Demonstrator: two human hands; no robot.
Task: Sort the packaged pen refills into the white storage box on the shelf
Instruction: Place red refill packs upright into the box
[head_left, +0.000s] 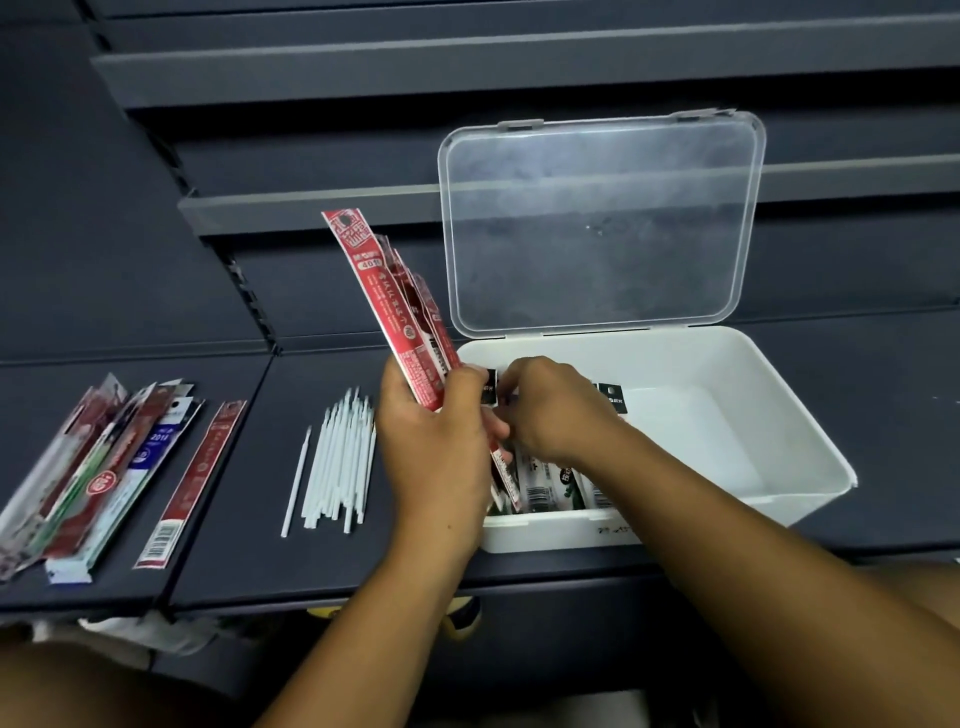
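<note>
Two hands meet over the left end of one white storage box (566, 532), which stands on the dark shelf (249, 571) with its single clear lid (597, 223) swung up and standing open behind it.

The left hand (431, 441) grips a bundle of red packaged refills (384, 306), its fingers wrapped round their lower part. The packs stand tilted, tops leaning up and to the left. At least three overlap, but the exact count cannot be told.

The right hand (550, 410) is inside the box, just beside the left, with its fingers curled downward. Their tips are hidden behind the back of the hand, so whether they pinch a pack cannot be told.

Under both hands, black-and-white labelled packs (545, 488) lie side by side in the left part of the box; about three show. The right part shows bare floor.

On the shelf to the left of the box:
- a bundle of loose white refill tubes (340, 462), too many to count
- one lone white tube (297, 478) just beside it
- one single red pack (200, 478) further left
- an overlapping pile of mixed packs (98, 478) at the far left, red, green and blue, at least five
</note>
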